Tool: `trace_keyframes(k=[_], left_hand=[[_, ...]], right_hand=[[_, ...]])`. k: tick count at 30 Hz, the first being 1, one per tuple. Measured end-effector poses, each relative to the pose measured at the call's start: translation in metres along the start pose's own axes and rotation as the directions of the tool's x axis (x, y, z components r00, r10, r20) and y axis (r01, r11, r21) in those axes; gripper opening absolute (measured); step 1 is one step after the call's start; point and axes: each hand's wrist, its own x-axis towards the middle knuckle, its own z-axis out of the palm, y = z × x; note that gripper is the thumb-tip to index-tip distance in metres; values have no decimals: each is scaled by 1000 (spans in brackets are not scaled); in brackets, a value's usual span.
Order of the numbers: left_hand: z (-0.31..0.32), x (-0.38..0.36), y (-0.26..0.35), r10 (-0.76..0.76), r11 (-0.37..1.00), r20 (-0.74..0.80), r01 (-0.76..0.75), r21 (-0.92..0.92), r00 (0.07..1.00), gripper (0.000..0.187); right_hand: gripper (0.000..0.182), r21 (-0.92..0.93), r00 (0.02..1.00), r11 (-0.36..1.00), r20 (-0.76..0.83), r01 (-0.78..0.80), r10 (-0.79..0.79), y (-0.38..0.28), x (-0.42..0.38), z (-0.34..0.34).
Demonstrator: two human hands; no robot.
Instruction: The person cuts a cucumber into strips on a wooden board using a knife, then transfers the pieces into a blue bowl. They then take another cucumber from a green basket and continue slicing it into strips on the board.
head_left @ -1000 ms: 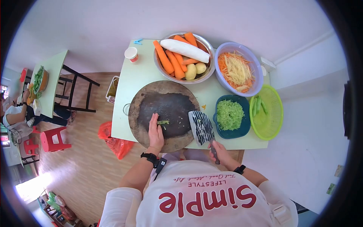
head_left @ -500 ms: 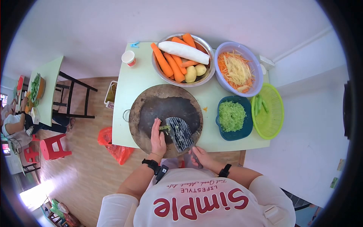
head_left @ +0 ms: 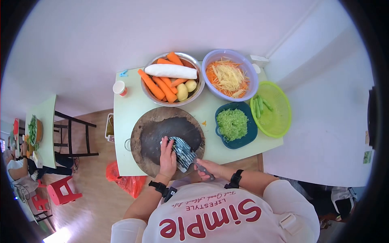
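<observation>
My right hand is closed around the grey handle of a wide-bladed kitchen knife, whose dark blade has pale stripes. The blade is tilted over a round wooden chopping board with a dark, wet-looking middle. Beside the blade's left edge is my left hand, its fingers stretched out and their tips close to the blade's far end. Whether anything lies under those fingers is hidden.
Behind the board stands a metal bowl of carrots, potatoes and a peeled white radish. A purple bowl holds orange and pale shreds, a teal basin green shreds, and a lime colander green pieces. A paper cup stands at left.
My left hand has come up against the knife blade, covering the green bits that showed between them. The blade has turned. The whole view has shifted, with the table lower and further left.
</observation>
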Motion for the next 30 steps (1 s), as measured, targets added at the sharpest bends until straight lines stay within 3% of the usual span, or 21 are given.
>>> trace_keyframes(k=[5,7,10,14,16,17,18,19,20,22,23,25,26,28,29,30], left_hand=[[22,48,57,236,965,109,-246,93,966,49],[42,68,86,422,887,191,-447,115,887,50],[80,93,131,570,804,181,-590,78,801,51],[132,100,164,642,758,215,-652,-30,736,51],[162,96,149,654,753,212,-651,-94,726,48],[175,93,133,569,800,325,-601,-3,756,44],[181,89,123,462,831,425,-547,99,778,42],[180,85,123,465,791,442,-584,180,767,38],[179,85,123,470,782,457,-596,181,755,38],[171,86,126,408,896,307,-442,48,860,38],[164,88,131,415,889,326,-455,54,850,38],[149,97,145,392,916,50,-385,-116,918,38],[140,100,153,398,914,63,-390,-110,915,38],[124,108,166,580,813,216,-572,-105,785,39],[121,109,169,618,774,336,-624,-102,711,41],[119,108,172,614,776,346,-623,-99,710,41]], right_hand=[[41,-74,975,980,-113,186,-194,-26,-66,-2],[40,-79,949,964,-173,254,-265,-33,-103,-5],[41,-95,892,917,-212,388,-399,-37,-157,-11],[40,-37,798,870,-382,491,-466,-37,-211,-25],[41,-253,699,824,-440,506,-564,-36,-219,-53],[41,-248,684,813,-445,526,-578,-37,-221,-65],[42,-412,615,787,-492,460,-617,-39,-223,-74],[43,-557,543,744,-521,369,-659,-42,-226,-77],[43,-546,536,744,-523,385,-662,-42,-229,-78],[38,-937,288,333,-291,106,-912,-42,-234,-74],[38,-931,276,344,-301,122,-913,-43,-236,-71],[30,-968,243,36,-99,-249,-965,-49,-240,-66],[30,-970,235,48,-106,-240,-966,-51,-240,-67],[27,-945,319,-114,11,-306,-948,-56,-239,-71],[27,-948,318,-107,7,-298,-948,-58,-238,-72],[27,-929,347,-170,49,-328,-936,-60,-238,-72]])
